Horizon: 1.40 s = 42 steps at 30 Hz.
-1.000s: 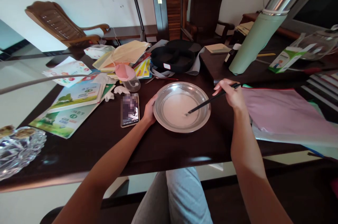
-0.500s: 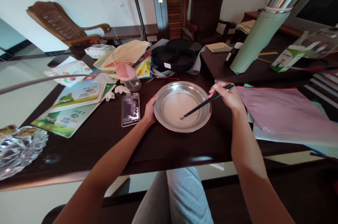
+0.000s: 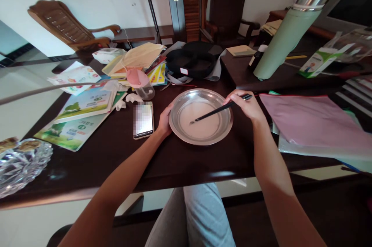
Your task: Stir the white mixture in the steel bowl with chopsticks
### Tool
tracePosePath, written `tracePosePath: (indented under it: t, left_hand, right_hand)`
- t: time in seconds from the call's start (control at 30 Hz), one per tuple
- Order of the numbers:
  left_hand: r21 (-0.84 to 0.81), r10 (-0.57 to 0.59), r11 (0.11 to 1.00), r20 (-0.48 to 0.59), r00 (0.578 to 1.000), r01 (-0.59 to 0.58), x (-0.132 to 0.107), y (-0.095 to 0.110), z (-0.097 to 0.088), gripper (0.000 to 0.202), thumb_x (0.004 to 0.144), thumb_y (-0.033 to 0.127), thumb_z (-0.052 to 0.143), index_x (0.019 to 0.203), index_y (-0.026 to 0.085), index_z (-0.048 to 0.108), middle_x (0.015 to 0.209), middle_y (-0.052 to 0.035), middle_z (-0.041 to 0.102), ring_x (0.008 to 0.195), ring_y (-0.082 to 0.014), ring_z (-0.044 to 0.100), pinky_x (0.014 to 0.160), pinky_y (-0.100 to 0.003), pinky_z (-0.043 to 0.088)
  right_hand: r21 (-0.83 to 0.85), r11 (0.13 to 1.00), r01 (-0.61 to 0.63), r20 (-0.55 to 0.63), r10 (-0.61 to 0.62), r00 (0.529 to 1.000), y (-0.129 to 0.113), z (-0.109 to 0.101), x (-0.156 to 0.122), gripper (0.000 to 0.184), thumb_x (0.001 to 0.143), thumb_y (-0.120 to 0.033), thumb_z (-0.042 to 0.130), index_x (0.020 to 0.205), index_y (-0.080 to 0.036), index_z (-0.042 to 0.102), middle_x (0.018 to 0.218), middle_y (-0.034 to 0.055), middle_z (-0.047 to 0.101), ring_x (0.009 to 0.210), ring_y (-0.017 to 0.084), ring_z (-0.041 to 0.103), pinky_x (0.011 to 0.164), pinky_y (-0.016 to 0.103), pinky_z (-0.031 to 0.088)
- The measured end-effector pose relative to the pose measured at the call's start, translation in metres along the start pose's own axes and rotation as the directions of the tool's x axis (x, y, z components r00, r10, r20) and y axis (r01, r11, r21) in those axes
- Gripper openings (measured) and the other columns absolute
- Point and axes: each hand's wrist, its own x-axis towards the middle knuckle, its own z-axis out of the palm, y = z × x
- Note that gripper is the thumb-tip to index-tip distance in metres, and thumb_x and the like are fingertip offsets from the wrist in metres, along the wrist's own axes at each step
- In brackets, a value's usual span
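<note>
A round metal plate [image 3: 200, 138] with a thin white liquid in it sits on the dark wooden table [image 3: 180, 161] in front of me. My left hand [image 3: 164, 120] grips the plate's left rim, fingers curled against it. My right hand [image 3: 245, 105] is closed on a pair of black chopsticks [image 3: 216, 111], whose tips dip into the liquid left of the plate's middle. A phone [image 3: 143, 120] lies flat just left of my left hand.
Picture books [image 3: 83, 109], papers and a pink-lidded cup [image 3: 141, 83] crowd the far left. A glass dish [image 3: 20, 163] sits at the near left edge. A green flask [image 3: 283, 43], a box and a pink folder [image 3: 310, 121] lie to the right. A black divided tray [image 3: 192, 63] is behind the plate.
The chopstick tips have swept leftward across the liquid, and my right hand has shifted left and slightly up with them. My left hand has stayed on the rim.
</note>
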Motion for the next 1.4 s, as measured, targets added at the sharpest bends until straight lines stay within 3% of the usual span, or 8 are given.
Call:
tracePosePath:
  t: [0.2,0.4,0.5,0.63,0.83,1.03,1.27,1.4]
  left_hand:
    - [-0.018,-0.016,1.000,0.008,1.000,0.016,0.000,0.000,0.000,0.042,0.073,0.044,0.081,0.105,0.018,0.078,0.094,-0.0049,0.081,0.104,-0.0319,0.074,0.094,-0.042,0.057]
    - [-0.005,-0.001,1.000,-0.007,1.000,0.001,0.000,0.000,0.001,0.038,0.073,0.045,0.081,0.100,0.019,0.078,0.092,-0.0047,0.080,0.107,-0.0330,0.073,0.096,-0.042,0.057]
    - [-0.017,0.001,1.000,-0.001,1.000,-0.001,0.000,0.000,0.003,0.038,0.074,0.044,0.080,0.102,0.019,0.078,0.092,-0.0042,0.080,0.108,-0.0325,0.073,0.096,-0.042,0.057]
    - [-0.016,-0.007,1.000,0.013,1.000,0.007,-0.001,0.000,0.003,0.040,0.073,0.042,0.080,0.106,0.019,0.078,0.093,-0.0045,0.080,0.107,-0.0323,0.073,0.096,-0.043,0.057]
    - [-0.006,-0.024,1.000,-0.010,1.000,0.024,-0.002,0.001,0.003,0.040,0.077,0.046,0.079,0.106,0.019,0.079,0.093,-0.0055,0.081,0.105,-0.0329,0.074,0.093,-0.044,0.058]
    - [-0.012,-0.021,1.000,0.020,1.000,0.021,-0.002,0.002,0.004,0.046,0.076,0.048,0.080,0.112,0.019,0.078,0.096,-0.0057,0.081,0.106,-0.0327,0.073,0.096,-0.043,0.057]
    - [-0.014,-0.021,1.000,0.007,1.000,0.021,-0.002,0.001,0.003,0.043,0.077,0.046,0.079,0.109,0.018,0.078,0.098,-0.0059,0.081,0.109,-0.0334,0.073,0.097,-0.043,0.057]
    - [-0.037,-0.004,0.999,0.011,1.000,0.004,-0.001,0.001,0.004,0.038,0.075,0.042,0.080,0.104,0.018,0.078,0.097,-0.0058,0.081,0.110,-0.0333,0.073,0.097,-0.043,0.057]
  right_hand:
    - [-0.024,1.000,-0.003,-0.233,-0.002,0.972,0.005,-0.014,0.000,0.043,0.084,-0.065,0.074,0.067,-0.026,0.074,0.062,-0.0002,0.072,0.063,0.021,0.072,0.076,0.038,0.058]
    - [0.031,0.999,-0.034,0.012,0.033,0.999,0.002,-0.001,0.000,0.042,0.081,-0.067,0.076,0.074,-0.025,0.078,0.071,0.0024,0.079,0.071,0.023,0.075,0.075,0.037,0.060]
    - [-0.066,0.998,0.008,-0.086,-0.013,0.996,0.000,-0.002,0.001,0.042,0.083,-0.066,0.075,0.073,-0.026,0.078,0.075,0.0029,0.080,0.078,0.023,0.077,0.083,0.038,0.060]
    - [-0.059,0.998,-0.008,-0.257,-0.007,0.966,0.006,-0.015,0.000,0.042,0.084,-0.066,0.073,0.068,-0.027,0.075,0.062,-0.0001,0.073,0.063,0.022,0.073,0.080,0.041,0.060]
    - [0.020,0.999,-0.031,-0.005,0.031,1.000,0.000,0.000,0.001,0.043,0.080,-0.068,0.076,0.074,-0.025,0.078,0.071,0.0027,0.079,0.072,0.023,0.076,0.077,0.038,0.061]
    - [-0.068,0.998,-0.001,-0.276,-0.018,0.961,0.002,-0.013,0.001,0.044,0.083,-0.068,0.074,0.070,-0.027,0.076,0.064,0.0009,0.074,0.067,0.023,0.074,0.081,0.041,0.061]
    - [-0.008,1.000,-0.014,-0.006,0.014,1.000,0.001,-0.002,0.000,0.043,0.083,-0.067,0.074,0.072,-0.026,0.078,0.073,0.0027,0.079,0.074,0.023,0.076,0.079,0.038,0.061]
    - [-0.085,0.996,0.016,-0.150,-0.028,0.988,-0.001,-0.004,0.002,0.044,0.082,-0.068,0.075,0.071,-0.025,0.077,0.073,0.0029,0.079,0.076,0.023,0.076,0.082,0.038,0.060]
